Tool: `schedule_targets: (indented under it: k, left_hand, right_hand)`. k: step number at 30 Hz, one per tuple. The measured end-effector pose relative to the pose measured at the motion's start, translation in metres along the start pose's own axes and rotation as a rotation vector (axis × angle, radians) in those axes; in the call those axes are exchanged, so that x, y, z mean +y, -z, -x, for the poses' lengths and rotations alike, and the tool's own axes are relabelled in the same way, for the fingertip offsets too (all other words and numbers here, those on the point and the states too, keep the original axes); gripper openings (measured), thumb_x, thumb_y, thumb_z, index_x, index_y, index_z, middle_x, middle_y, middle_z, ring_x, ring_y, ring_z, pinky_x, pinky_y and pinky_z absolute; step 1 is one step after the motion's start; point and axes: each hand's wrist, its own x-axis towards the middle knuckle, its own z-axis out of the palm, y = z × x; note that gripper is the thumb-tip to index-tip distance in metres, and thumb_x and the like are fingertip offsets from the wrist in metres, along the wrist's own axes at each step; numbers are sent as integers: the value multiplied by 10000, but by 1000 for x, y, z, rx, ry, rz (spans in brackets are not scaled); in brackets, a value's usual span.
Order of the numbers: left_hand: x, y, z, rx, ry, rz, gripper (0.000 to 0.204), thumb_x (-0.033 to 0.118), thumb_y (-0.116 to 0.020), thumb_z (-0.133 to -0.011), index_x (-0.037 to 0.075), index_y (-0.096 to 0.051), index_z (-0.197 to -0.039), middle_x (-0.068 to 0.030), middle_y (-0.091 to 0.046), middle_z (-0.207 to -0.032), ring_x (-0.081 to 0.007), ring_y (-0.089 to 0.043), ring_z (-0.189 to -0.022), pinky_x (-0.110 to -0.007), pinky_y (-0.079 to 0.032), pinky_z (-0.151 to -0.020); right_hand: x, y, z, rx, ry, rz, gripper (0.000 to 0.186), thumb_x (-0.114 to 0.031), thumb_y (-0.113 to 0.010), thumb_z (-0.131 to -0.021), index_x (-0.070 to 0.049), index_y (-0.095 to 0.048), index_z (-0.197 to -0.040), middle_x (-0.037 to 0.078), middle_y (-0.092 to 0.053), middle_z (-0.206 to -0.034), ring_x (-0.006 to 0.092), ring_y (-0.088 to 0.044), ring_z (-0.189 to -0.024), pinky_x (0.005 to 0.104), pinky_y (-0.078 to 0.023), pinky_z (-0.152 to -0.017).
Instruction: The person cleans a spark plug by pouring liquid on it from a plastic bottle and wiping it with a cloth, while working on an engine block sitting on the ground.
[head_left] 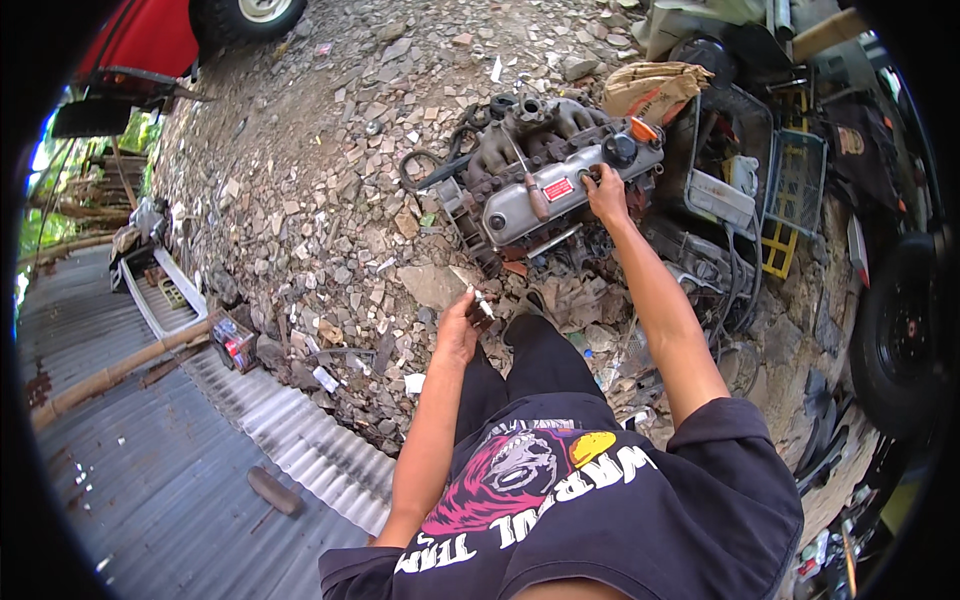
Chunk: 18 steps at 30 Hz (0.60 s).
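Observation:
A car engine point(550, 170) with a silver valve cover point(518, 208) lies on the stony ground in front of me. The fingers of my right hand point(607, 197) are pinched at a round valve cover nut point(587, 178) on top, beside the black round cap point(619, 150); the fingertips partly hide the nut. Across the cover rests a screwdriver point(537, 198) with a brown handle, left of that hand. Low and nearer to me, my left hand point(459, 328) is closed around a small silver and white metal piece point(484, 305), its exact kind unclear.
A brown paper sack point(652, 90) leans behind the engine. To the right stand a dark crate point(738, 110) with parts and a tyre point(900, 335). Corrugated metal sheets point(160, 440) with a hammer-like tool point(275, 492) lie at left. A red vehicle point(140, 40) is far left.

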Motion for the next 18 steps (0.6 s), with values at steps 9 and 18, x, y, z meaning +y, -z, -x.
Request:
schedule_targets:
  k: [9,18]
  left_hand:
    - [-6,-12,10,51,-29,-3,253,340,-582,-1001,140,-670,-1129,-34,-726,-996,-169,-656,-901,-358,-499,-788]
    - [-9,-51,23,-41,7,-116,288,304,-550,-1029,99,-656,-1201,-37,-705,-1012,-148,-648,-872,-335,-540,-731]
  right_hand:
    - [-3,15,-17,-154,172,18,307,-170,-747,-863,6,-644,-1092,232,-657,-1020,422,-643,-983,472,-514,-862]
    - [8,16,-23,-309,156,119,695,-99,-751,-829,-69,-437,-1449,290,-612,-1151,454,-596,-1099,489,-490,-957]
